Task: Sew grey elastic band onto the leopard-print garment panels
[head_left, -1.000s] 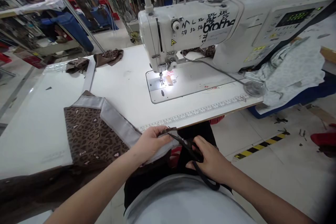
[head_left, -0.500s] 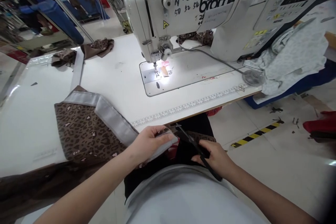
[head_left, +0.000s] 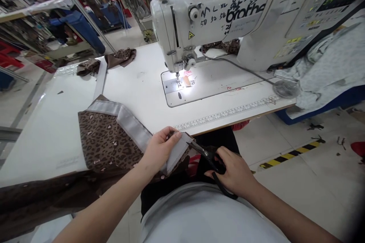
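Brown leopard-print fabric (head_left: 107,140) edged with a grey satin band (head_left: 134,127) hangs over the front edge of the table. My left hand (head_left: 158,150) pinches the end of that band between thumb and fingers, just off the table edge. Black-handled scissors (head_left: 211,159) are in my right hand (head_left: 235,171), fingers around the handles. The scissor tips reach the corner of the grey band, right of my left thumb. Whether the blades cut into the cloth is too small to tell.
A white sewing machine (head_left: 211,19) stands behind my hands, its lamp lit over the needle plate (head_left: 171,87). A ruler strip (head_left: 228,115) runs along the table's front edge. Pale printed cloth (head_left: 336,60) is heaped at the right over a blue bin (head_left: 302,114).
The scissors have moved up and left, so their tips meet the band's end. My left hand has turned the band so more of its grey face shows. The view has shifted left.
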A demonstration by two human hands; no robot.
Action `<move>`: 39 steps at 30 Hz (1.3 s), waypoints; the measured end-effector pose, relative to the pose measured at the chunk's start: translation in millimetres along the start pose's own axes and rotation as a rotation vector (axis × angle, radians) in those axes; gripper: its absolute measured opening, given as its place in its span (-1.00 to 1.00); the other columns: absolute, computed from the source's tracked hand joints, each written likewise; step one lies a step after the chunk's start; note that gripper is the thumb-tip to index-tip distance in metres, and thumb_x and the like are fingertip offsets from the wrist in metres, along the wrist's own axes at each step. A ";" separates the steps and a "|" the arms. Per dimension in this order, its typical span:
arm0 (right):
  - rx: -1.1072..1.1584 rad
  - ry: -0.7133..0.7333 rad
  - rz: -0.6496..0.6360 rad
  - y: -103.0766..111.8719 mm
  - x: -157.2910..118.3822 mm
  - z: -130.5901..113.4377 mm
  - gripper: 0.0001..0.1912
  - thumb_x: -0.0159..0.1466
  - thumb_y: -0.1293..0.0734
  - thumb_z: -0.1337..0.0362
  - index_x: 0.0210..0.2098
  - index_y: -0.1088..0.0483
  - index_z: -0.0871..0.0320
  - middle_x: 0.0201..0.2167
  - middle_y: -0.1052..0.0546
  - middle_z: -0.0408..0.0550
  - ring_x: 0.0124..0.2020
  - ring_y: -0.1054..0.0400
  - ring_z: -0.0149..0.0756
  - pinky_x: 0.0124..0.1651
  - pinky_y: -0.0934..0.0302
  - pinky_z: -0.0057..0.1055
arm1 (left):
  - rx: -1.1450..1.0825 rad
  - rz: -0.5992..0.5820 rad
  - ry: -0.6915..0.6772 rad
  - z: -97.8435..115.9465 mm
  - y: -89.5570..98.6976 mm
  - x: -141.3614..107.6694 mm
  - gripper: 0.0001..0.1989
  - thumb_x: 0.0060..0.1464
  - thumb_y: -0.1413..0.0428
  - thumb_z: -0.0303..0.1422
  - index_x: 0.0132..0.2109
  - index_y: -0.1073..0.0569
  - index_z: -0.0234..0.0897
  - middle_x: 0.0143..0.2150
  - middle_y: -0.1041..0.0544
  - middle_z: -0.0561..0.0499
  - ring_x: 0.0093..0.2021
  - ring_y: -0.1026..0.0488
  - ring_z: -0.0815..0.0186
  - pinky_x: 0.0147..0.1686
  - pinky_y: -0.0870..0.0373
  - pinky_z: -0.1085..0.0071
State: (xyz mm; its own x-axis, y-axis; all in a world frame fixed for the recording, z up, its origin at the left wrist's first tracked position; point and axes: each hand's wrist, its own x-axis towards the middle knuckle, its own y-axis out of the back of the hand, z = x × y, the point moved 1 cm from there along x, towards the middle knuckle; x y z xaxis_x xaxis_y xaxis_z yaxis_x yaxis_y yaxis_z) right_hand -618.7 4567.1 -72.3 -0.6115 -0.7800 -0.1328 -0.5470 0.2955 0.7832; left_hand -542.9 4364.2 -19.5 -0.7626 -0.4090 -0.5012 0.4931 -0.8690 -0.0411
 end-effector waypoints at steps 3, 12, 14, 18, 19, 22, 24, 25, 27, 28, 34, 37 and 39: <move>-0.004 -0.015 0.022 -2.1 1.3 -2.8 -0.65 0.06 -0.35 0.04 -0.41 -0.15 0.13 -0.41 -0.33 -0.10 -0.38 -0.26 -0.23 -0.37 -0.12 -0.36 | 0.034 -0.007 -0.008 -3.0 -3.5 -2.0 -0.69 -0.09 -0.18 -0.14 -0.33 -0.34 -0.28 -0.48 -0.45 0.12 -0.50 -0.38 0.41 -0.46 -0.33 0.51; 0.035 -0.050 -0.011 -14.6 -7.4 4.5 -0.70 0.10 -0.33 0.09 -0.51 -0.16 0.13 -0.52 -0.35 -0.13 -0.47 -0.27 -0.28 -0.45 -0.05 -0.42 | 0.203 -0.036 -0.014 -12.7 -9.4 -4.0 -0.72 0.01 -0.07 -0.14 -0.33 -0.31 -0.29 -0.48 -0.41 0.09 -0.48 -0.32 0.39 -0.49 -0.26 0.51; 0.034 -0.051 -0.004 -16.7 -9.0 6.9 -0.70 0.08 -0.34 0.09 -0.49 -0.17 0.13 -0.49 -0.36 -0.11 -0.46 -0.27 -0.27 -0.44 -0.06 -0.41 | 0.277 -0.042 -0.022 -16.4 -11.2 -6.5 -0.74 0.04 -0.03 -0.15 -0.34 -0.30 -0.29 -0.50 -0.39 0.10 -0.50 -0.30 0.39 -0.50 -0.24 0.50; 0.082 -0.045 -0.067 -19.2 -13.4 13.5 -0.67 0.14 -0.28 0.05 -0.54 -0.17 0.14 -0.56 -0.35 -0.13 -0.50 -0.26 -0.30 -0.45 -0.05 -0.42 | 0.428 -0.079 -0.051 -10.1 -8.5 -13.9 -0.76 0.09 0.03 -0.18 -0.35 -0.32 -0.28 -0.52 -0.37 0.11 -0.50 -0.29 0.39 -0.48 -0.25 0.49; 0.099 -0.047 -0.080 -16.9 -13.9 14.5 -0.66 0.15 -0.27 0.04 -0.55 -0.16 0.14 -0.57 -0.34 -0.14 -0.51 -0.25 -0.31 -0.46 -0.04 -0.43 | 0.487 -0.092 -0.090 -3.2 -5.7 -13.8 -0.76 0.10 0.03 -0.19 -0.34 -0.34 -0.28 -0.50 -0.40 0.10 -0.48 -0.32 0.37 -0.45 -0.27 0.48; 0.085 -0.065 -0.045 3.7 -6.6 14.4 -0.63 0.11 -0.31 0.01 -0.56 -0.15 0.14 -0.57 -0.34 -0.18 -0.53 -0.24 -0.35 -0.50 -0.03 -0.47 | 0.763 -0.052 -0.335 26.1 6.3 0.3 -0.77 0.13 0.05 -0.24 -0.26 -0.44 -0.23 -0.33 -0.51 0.06 -0.31 -0.42 0.30 -0.29 -0.30 0.43; -0.001 -0.098 0.056 28.2 10.2 14.1 -0.63 0.05 -0.34 -0.02 -0.50 -0.19 0.13 -0.53 -0.36 -0.17 -0.52 -0.26 -0.34 -0.51 -0.05 -0.47 | 1.000 0.030 -0.533 44.0 14.2 22.1 -0.76 0.14 0.06 -0.28 -0.19 -0.47 -0.20 -0.22 -0.52 0.04 -0.22 -0.43 0.26 -0.23 -0.30 0.38; -0.066 -0.113 0.122 42.2 22.4 15.3 -0.63 0.03 -0.35 -0.03 -0.46 -0.21 0.12 -0.49 -0.38 -0.15 -0.50 -0.28 -0.30 -0.51 -0.07 -0.46 | 1.111 0.055 -0.612 50.1 17.2 35.4 -0.75 0.15 0.08 -0.29 -0.17 -0.47 -0.19 -0.19 -0.52 0.03 -0.21 -0.42 0.24 -0.23 -0.30 0.36; -0.225 -0.108 0.251 70.2 52.4 21.4 -0.61 0.02 -0.36 -0.03 -0.38 -0.26 0.14 -0.42 -0.41 -0.07 -0.40 -0.32 -0.20 -0.44 -0.15 -0.40 | 1.283 0.076 -0.680 55.7 21.4 62.3 -0.74 0.15 0.08 -0.28 -0.12 -0.43 -0.21 -0.18 -0.51 -0.01 -0.23 -0.42 0.22 -0.26 -0.30 0.34; -0.301 -0.091 0.298 82.8 68.6 26.3 -0.61 0.03 -0.36 0.00 -0.35 -0.28 0.17 -0.38 -0.41 -0.01 -0.34 -0.33 -0.14 -0.38 -0.19 -0.36 | 1.333 0.087 -0.679 56.0 22.6 73.8 -0.73 0.15 0.08 -0.27 -0.08 -0.40 -0.23 -0.20 -0.50 -0.03 -0.26 -0.42 0.22 -0.29 -0.30 0.34; -0.496 0.081 0.504 107.4 119.0 33.9 -0.63 0.16 -0.29 0.24 -0.14 -0.32 0.41 -0.19 -0.40 0.31 -0.09 -0.28 0.07 -0.06 -0.19 -0.08 | 1.565 0.127 -0.864 51.8 16.5 78.5 -0.79 0.16 0.08 -0.31 -0.25 -0.40 -0.31 -0.15 -0.38 -0.12 -0.10 -0.29 0.15 -0.11 -0.23 0.23; -0.315 0.510 0.411 73.4 99.8 2.0 -0.67 0.25 -0.18 0.35 -0.01 -0.28 0.33 -0.06 -0.39 0.21 0.01 -0.24 -0.10 0.07 -0.16 -0.15 | 1.619 0.115 -0.842 50.4 10.3 59.5 -0.79 0.07 -0.01 -0.31 -0.21 -0.40 -0.34 -0.13 -0.37 -0.16 -0.06 -0.24 0.06 -0.11 -0.21 0.14; -0.196 0.744 0.218 44.3 81.0 -19.1 -0.61 0.26 -0.15 0.39 0.08 -0.21 0.28 0.02 -0.36 0.14 0.07 -0.20 -0.18 0.12 -0.15 -0.21 | 1.566 0.159 -0.798 48.8 7.2 55.1 -0.78 0.01 -0.04 -0.36 -0.19 -0.38 -0.39 -0.14 -0.37 -0.20 -0.06 -0.24 0.01 -0.13 -0.21 0.09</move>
State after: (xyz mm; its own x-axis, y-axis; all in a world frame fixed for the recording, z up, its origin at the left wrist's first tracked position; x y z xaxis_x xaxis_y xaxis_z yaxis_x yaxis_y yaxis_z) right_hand -681.6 4506.4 -36.7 -0.1139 -0.8997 0.4214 -0.3066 0.4353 0.8465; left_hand -601.8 4321.7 -5.2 -0.9873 -0.1166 0.1077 0.1132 -0.0413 0.9927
